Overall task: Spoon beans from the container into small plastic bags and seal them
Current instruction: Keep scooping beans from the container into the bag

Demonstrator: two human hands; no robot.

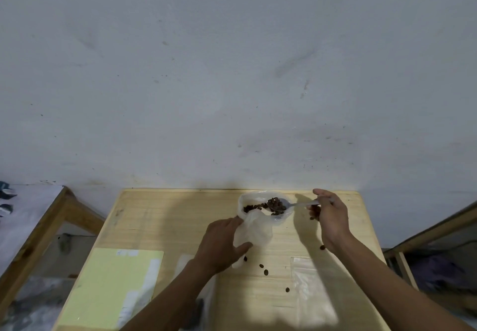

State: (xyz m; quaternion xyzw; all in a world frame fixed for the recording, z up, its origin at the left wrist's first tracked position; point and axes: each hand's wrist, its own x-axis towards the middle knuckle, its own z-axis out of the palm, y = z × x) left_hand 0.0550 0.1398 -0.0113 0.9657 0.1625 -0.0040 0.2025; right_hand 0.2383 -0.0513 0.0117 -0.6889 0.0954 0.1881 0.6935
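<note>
A clear plastic container point(242, 203) of dark brown beans point(254, 207) stands at the far edge of the wooden table point(160, 217). My right hand point(329, 217) grips the handle of a clear plastic spoon point(299, 204); its bowl, heaped with beans, hovers over the container. My left hand point(222, 244) holds a small translucent plastic bag point(255, 232) just in front of the container, with the bag's top against the container's near rim. Several loose beans point(263, 268) lie scattered on the table near my hands.
A pale yellow sheet point(108, 287) lies at the table's near left. Flat clear plastic bags point(309, 292) lie at the near right. A grey wall rises right behind the table. Wooden-framed furniture point(51, 217) stands on the left and more on the right point(433, 230).
</note>
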